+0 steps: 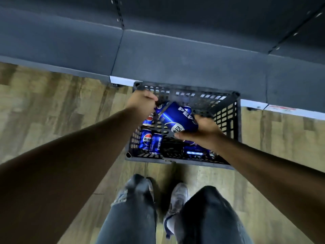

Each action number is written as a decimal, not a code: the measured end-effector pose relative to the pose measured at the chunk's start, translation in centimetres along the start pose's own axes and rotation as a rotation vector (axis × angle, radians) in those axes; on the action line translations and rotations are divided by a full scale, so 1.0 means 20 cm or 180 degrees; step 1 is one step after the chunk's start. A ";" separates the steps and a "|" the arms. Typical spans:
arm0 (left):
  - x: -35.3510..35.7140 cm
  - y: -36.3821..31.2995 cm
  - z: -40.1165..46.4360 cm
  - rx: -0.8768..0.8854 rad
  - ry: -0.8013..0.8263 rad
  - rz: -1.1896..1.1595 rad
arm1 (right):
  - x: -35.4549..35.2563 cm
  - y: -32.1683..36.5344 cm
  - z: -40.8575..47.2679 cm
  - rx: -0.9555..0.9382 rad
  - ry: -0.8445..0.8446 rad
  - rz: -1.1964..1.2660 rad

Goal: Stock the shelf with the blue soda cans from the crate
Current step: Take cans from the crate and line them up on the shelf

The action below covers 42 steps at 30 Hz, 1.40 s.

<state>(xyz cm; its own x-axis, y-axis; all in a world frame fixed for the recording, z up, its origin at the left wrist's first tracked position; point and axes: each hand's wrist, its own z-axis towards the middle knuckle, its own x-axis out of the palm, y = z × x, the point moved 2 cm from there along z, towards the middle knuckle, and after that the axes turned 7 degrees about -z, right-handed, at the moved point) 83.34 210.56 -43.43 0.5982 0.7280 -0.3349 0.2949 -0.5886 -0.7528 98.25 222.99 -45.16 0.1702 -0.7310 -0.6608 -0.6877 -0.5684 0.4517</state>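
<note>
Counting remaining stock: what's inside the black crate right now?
Black crate holds blue Pepsi cans: two side by side, others partly hidden under the left hand and right hand, which grips a lifted can. Full count hidden.

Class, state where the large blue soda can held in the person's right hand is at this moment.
In the head view, the large blue soda can lies tilted in the right hand, above the black plastic crate, right of the left hand.

The crate (228, 113) is open on top, so hands can reach straight down between its lattice walls. Loose cans (151, 140) crowd its near-left corner and near edge, leaving bare floor mid-crate. The shelf (175, 64) juts over the crate's far edge.
</note>
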 end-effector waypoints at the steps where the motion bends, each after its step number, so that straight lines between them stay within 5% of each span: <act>1: -0.04 -0.06 -0.05 -0.0170 0.0050 -0.0186 | -0.04 0.04 -0.06 0.0057 -0.0047 0.0314; 5: -0.16 -0.25 -0.22 -0.0772 0.0551 -0.0349 | -0.19 0.20 -0.26 0.0069 -0.0356 0.1049; 11: -0.37 -0.64 -0.49 -0.0877 0.1127 -0.0245 | -0.51 0.55 -0.59 -0.0194 -0.0542 0.1887; 20: -0.69 -1.20 -0.90 -0.1066 0.1780 0.0858 | -0.94 1.07 -1.00 -0.0865 -0.1417 0.1994; 27: -0.83 -1.56 -1.20 -0.0747 0.2205 -0.0020 | -1.25 1.32 -1.20 -0.1297 -0.1923 0.1429; 35: -0.82 -1.87 -1.43 -0.0372 0.1906 -0.0725 | -1.53 1.41 -1.35 -0.1423 -0.2414 0.1129; 42: -0.73 -2.10 -1.59 -0.0160 0.1714 -0.2143 | -1.75 1.42 -1.43 -0.1930 -0.3068 0.1219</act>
<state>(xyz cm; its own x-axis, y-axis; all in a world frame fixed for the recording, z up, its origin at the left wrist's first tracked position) 85.93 213.45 11.24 0.5523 0.6691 0.4973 0.7385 -0.1159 -0.6642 92.96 221.66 7.80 -0.7485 -0.4554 -0.4820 -0.0902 -0.6502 0.7544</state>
